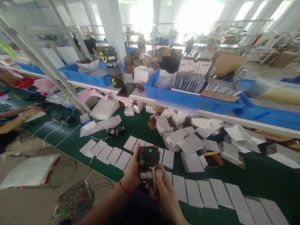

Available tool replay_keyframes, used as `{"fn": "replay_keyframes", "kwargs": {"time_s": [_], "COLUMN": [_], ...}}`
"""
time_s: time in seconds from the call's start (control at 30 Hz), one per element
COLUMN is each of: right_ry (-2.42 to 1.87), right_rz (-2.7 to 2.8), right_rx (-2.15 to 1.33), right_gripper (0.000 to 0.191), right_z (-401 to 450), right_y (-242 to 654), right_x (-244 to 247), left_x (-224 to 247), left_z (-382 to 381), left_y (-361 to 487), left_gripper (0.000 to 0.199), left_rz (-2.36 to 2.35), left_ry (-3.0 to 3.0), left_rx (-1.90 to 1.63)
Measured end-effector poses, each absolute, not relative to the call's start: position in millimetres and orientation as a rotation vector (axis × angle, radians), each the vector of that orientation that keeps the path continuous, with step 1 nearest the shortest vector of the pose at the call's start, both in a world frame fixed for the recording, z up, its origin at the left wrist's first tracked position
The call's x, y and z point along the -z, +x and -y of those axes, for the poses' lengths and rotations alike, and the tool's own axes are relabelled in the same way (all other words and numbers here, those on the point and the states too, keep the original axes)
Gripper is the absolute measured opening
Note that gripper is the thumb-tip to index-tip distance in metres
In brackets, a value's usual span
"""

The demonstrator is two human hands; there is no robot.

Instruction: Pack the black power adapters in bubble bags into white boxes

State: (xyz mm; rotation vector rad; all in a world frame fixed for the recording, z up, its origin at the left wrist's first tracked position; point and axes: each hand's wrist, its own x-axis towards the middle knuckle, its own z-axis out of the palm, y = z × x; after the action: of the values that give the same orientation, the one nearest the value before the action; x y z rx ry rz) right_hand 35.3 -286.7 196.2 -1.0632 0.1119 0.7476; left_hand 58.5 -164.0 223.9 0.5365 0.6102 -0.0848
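Note:
A black box-shaped device with a round green sticker on top is held up over the near edge of the green table. My left hand, with a red string at its wrist, wraps round the device's left side. Below the box part is a metal cylindrical fitting with a thin upright plate. My right hand grips this fitting, thumb on top. White cartons lie in rows on either side of the hands.
Open white boxes are heaped at the right. Black devices with a cable lie behind the left row. Blue trays and a large bottle stand on the shelf. Another person's hands work at far left.

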Motion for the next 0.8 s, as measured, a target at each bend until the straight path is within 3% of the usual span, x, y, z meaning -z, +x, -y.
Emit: {"fn": "replay_keyframes", "kwargs": {"time_s": [0.17, 0.33, 0.5, 0.67, 0.8], "right_ry": [-1.113, -1.355, -1.715, -1.727, -1.829], "right_rz": [-0.089, 0.114, 0.347, 0.421, 0.519], "right_rx": [-0.651, -0.536, -0.459, -0.534, -0.465], "right_gripper": [0.058, 0.045, 0.035, 0.034, 0.029], "right_z": [285.9, 296.3, 313.9, 326.0, 340.4], "right_y": [35.4, 46.4, 65.3, 79.0, 94.7], "right_x": [-183.2, -179.9, -193.0, -201.9, -217.3], "left_x": [-219.4, -208.3, -201.0, -211.7, -217.0], "left_z": [159.3, 146.5, 126.1, 110.6, 116.1], "left_y": [56.6, 54.0, 41.2, 28.9, 25.7], "left_gripper": [0.062, 0.058, 0.063, 0.079, 0.055], "left_rz": [-0.543, -0.491, -0.265, -0.162, -0.311], "left_ry": [0.567, 0.755, 1.065, 1.45, 1.4], "left_rx": [0.097, 0.009, -0.089, 0.107, 0.215]}}
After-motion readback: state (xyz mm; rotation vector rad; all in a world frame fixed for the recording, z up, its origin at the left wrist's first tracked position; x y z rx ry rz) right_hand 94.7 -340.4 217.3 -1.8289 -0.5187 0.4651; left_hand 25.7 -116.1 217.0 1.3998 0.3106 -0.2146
